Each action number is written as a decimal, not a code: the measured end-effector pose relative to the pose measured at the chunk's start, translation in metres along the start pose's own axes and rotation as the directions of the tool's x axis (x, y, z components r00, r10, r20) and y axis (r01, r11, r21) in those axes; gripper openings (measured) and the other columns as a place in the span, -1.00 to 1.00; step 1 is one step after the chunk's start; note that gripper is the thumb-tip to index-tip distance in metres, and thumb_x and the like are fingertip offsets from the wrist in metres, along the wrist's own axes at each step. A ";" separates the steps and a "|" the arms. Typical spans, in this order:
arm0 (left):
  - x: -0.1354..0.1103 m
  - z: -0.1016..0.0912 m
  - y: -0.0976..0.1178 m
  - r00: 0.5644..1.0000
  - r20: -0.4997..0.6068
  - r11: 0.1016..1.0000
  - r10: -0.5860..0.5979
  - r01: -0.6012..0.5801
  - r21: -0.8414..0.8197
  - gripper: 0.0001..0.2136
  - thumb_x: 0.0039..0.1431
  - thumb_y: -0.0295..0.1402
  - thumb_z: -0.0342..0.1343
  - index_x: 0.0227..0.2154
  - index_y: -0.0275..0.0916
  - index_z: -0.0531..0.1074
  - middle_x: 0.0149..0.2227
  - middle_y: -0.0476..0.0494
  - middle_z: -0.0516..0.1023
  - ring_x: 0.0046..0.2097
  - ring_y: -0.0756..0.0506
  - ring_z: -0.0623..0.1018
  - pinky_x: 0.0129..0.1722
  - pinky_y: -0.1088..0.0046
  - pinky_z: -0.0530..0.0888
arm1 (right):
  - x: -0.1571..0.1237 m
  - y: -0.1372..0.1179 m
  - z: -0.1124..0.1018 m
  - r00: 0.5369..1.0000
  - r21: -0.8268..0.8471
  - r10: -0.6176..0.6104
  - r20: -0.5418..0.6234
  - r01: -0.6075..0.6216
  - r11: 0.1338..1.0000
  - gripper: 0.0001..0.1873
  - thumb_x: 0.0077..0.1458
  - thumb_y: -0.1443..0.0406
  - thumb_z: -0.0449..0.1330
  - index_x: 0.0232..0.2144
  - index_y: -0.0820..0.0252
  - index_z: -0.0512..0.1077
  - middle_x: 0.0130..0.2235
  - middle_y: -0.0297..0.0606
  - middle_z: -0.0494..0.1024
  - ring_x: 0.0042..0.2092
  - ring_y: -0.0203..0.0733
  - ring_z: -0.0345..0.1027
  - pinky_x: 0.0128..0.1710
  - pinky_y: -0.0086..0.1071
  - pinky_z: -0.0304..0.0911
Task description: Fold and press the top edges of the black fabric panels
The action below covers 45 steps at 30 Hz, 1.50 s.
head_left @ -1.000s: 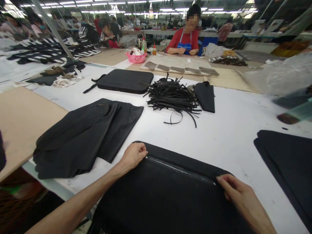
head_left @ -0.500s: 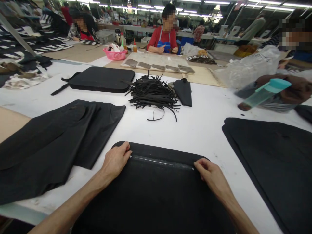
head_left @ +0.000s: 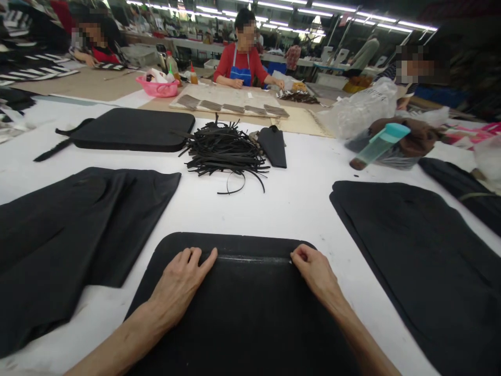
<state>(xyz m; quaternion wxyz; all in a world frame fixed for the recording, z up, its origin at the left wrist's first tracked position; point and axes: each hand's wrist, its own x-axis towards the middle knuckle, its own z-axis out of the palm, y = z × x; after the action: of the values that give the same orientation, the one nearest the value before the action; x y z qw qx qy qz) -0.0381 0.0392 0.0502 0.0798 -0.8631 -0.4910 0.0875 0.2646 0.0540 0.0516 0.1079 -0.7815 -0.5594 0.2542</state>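
Note:
A black panel (head_left: 250,313) with rounded corners, seemingly leather or similar sheet, lies flat in front of me. A thin, shiny clear strip (head_left: 252,259) runs across it, parallel to its far edge. My left hand (head_left: 182,279) rests on the panel with its fingers apart, thumb and fingertips at the strip's left end. At the other end, my right hand (head_left: 313,266) has thumb and forefinger pressed together against the panel. A tiny white bit shows beside those fingertips; whatever they pinch is hidden.
Black sheets lie left (head_left: 58,230) and right (head_left: 415,250) on the white table. Beyond are a stack of black panels (head_left: 133,128), a heap of black strips (head_left: 227,149) and a teal-lidded bottle (head_left: 379,146). A co-worker (head_left: 245,57) in a blue apron sits opposite.
My view has swung to the right. My left hand has gone from the panel's far edge down to the strip's end, covering the white bit there. My right hand stays at the other end.

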 end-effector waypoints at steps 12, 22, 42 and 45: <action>0.002 0.001 0.009 1.000 -0.017 0.992 -0.020 0.022 0.124 -0.35 0.00 -0.75 -0.18 0.13 -0.04 0.15 -0.19 -0.23 0.37 -0.21 -0.18 0.40 -0.24 0.29 0.38 | -0.002 -0.005 -0.002 1.000 0.005 0.010 -0.026 -0.010 1.000 -0.81 0.00 0.27 0.01 -0.59 0.13 0.31 -0.58 -0.40 0.33 -0.46 -0.25 0.21 -0.48 -0.40 -0.03; 0.003 -0.002 0.009 0.999 0.016 0.994 -0.039 0.038 0.099 -0.34 -0.01 -0.74 -0.19 0.14 -0.03 0.13 -0.17 -0.25 0.36 -0.21 -0.19 0.39 -0.26 0.30 0.38 | -0.004 -0.003 0.001 0.999 -0.010 -0.015 -0.044 0.015 1.000 -0.81 0.02 0.25 -0.01 -0.60 0.12 0.24 -0.58 -0.41 0.30 -0.47 -0.26 0.19 -0.49 -0.40 -0.03; -0.006 0.014 -0.007 0.992 -0.014 0.967 -0.124 0.118 -0.225 -0.37 -0.06 -0.72 -0.18 0.10 -0.12 0.19 -0.01 -0.20 0.27 0.00 -0.19 0.27 0.02 0.21 0.28 | -0.010 0.004 0.016 0.982 -0.234 -0.076 -0.172 0.034 0.972 -0.82 0.09 0.20 -0.03 -0.51 0.08 0.08 -0.53 -0.43 0.28 -0.47 -0.22 0.17 -0.50 -0.38 -0.05; -0.008 0.021 -0.012 0.980 -0.077 0.942 -0.186 0.155 -0.297 -0.42 -0.03 -0.73 -0.20 0.05 -0.13 0.27 0.06 -0.21 0.20 0.04 -0.20 0.24 0.03 0.21 0.29 | -0.011 0.002 0.020 0.975 -0.311 -0.129 -0.182 0.067 0.948 -0.84 0.13 0.23 -0.07 -0.49 0.09 0.10 -0.43 -0.37 0.31 -0.44 -0.21 0.19 -0.50 -0.36 -0.04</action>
<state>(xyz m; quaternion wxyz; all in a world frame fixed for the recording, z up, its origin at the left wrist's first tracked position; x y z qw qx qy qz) -0.0570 0.0393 0.0328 -0.0148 -0.8231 -0.5665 -0.0377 0.2536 0.0403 0.0368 0.0551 -0.7815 -0.6163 0.0801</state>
